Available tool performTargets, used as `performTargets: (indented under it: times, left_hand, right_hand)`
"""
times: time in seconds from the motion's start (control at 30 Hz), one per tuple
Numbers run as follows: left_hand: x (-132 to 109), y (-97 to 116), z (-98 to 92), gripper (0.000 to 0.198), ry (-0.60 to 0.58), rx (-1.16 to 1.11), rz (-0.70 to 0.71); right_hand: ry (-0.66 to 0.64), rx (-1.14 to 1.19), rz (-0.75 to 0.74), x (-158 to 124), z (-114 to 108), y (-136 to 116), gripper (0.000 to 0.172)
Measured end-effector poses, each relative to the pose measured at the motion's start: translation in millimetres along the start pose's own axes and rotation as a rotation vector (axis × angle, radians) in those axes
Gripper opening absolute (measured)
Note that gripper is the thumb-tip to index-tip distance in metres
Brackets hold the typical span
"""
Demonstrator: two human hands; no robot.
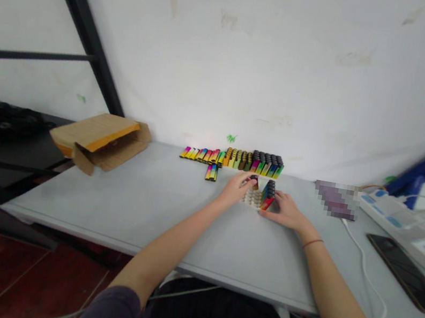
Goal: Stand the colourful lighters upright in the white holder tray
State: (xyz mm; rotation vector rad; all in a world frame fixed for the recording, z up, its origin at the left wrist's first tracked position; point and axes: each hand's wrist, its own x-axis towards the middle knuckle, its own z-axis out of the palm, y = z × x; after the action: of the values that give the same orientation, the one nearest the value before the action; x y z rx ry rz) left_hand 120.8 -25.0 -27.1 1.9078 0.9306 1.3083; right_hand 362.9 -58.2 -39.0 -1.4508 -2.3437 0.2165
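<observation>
Low on the table, a white tray with round holes [253, 198] has a row of lighters [269, 190] standing upright along its right side. My left hand [235, 187] is closed at the tray's back left, fingertips pinching a dark-topped lighter [254, 183] above the holes. At the right end, my right hand [287, 210] curls round the tray, thumb at the front corner and fingers beside the row. Behind the tray, more lighters with black caps [267, 164] stand packed upright, next to yellowish-topped ones [237, 159].
Loose colourful lighters [200, 155] lie left of the upright block, with a few [211, 173] nearer me. An opened cardboard box [97, 137] is at the left. A phone [401, 269], a power strip [398, 217] and white cables [365, 266] occupy the right. The wall [226, 74] bounds the back.
</observation>
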Motion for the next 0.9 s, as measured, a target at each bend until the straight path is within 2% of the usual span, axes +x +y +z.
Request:
performTargets:
  times: [0.23, 0.6, 0.9]
  left_hand:
    - [1.5, 5.7, 5.6, 0.028, -0.117, 0.112, 0.047]
    - [0.7, 20.0, 9.6, 0.025, -0.135, 0.288, 0.052]
    - [-5.7, 27.7, 1.1, 0.044, -0.117, 0.545, 0.078]
  right_hand:
    - [-0.016, -0.002, 0.018, -0.2, -1.7, -1.8, 0.079]
    - [-0.013, 0.009, 0.032, -0.7, -1.6, -2.0, 0.076]
    - [-0.008, 0.001, 0.024, -0.1, -0.3, 0.2, 0.075]
